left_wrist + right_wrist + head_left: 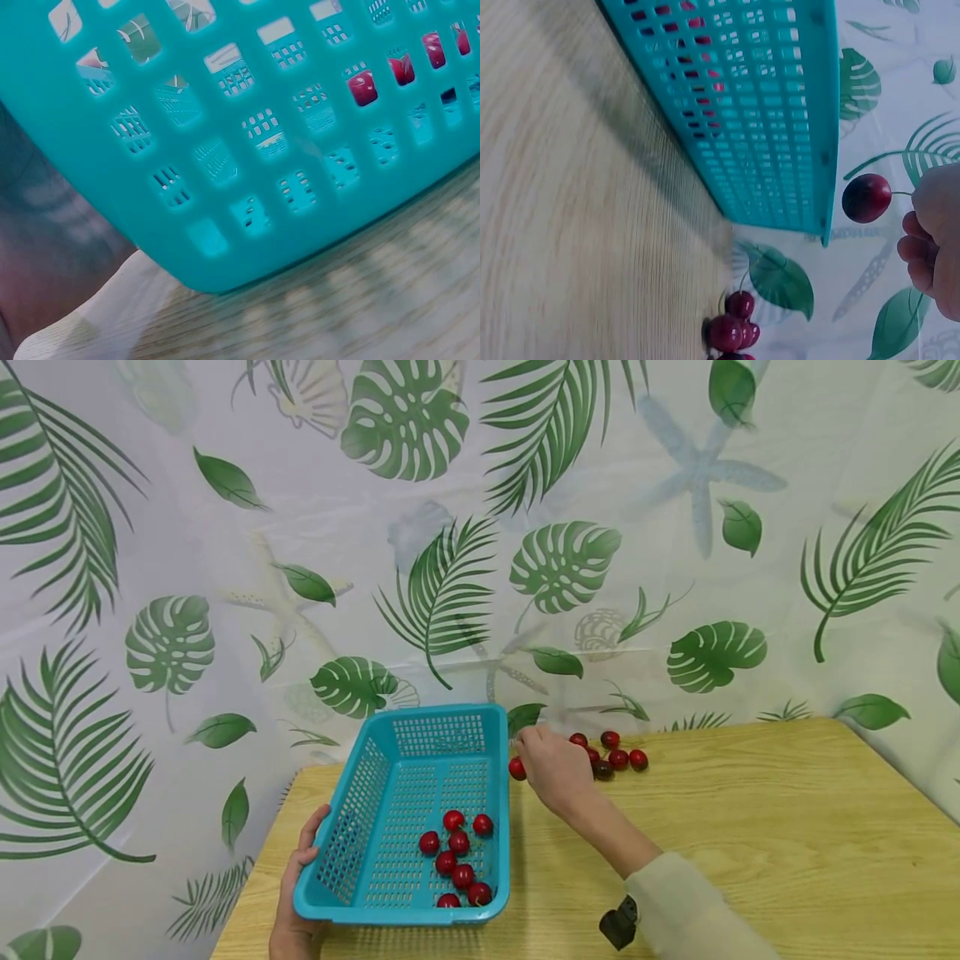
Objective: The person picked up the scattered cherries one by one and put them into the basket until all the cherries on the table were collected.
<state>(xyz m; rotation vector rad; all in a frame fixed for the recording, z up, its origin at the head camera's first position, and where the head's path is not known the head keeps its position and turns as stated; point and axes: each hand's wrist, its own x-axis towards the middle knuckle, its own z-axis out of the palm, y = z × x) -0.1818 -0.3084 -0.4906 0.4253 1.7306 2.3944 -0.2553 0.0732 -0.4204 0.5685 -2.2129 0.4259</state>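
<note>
A blue perforated plastic basket (397, 912) stands on the wooden table, with several red cherries (459, 842) lying in its near right part. My left hand (294, 893) grips the basket's left side near the front corner, fingers over the rim. By the basket's far right rim, my right hand (553, 767) pinches a cherry (866, 198) by its thin stem. That cherry hangs from the fingertips, just outside the rim in the right wrist view. Close behind this hand, more cherries (617, 759) sit in a loose group on the table.
The wooden table (720, 835) reaches to the right of the basket. Behind it hangs a white cloth (465, 493) printed with green leaves, shells and starfish. A small black device (619, 923) shows at the right sleeve.
</note>
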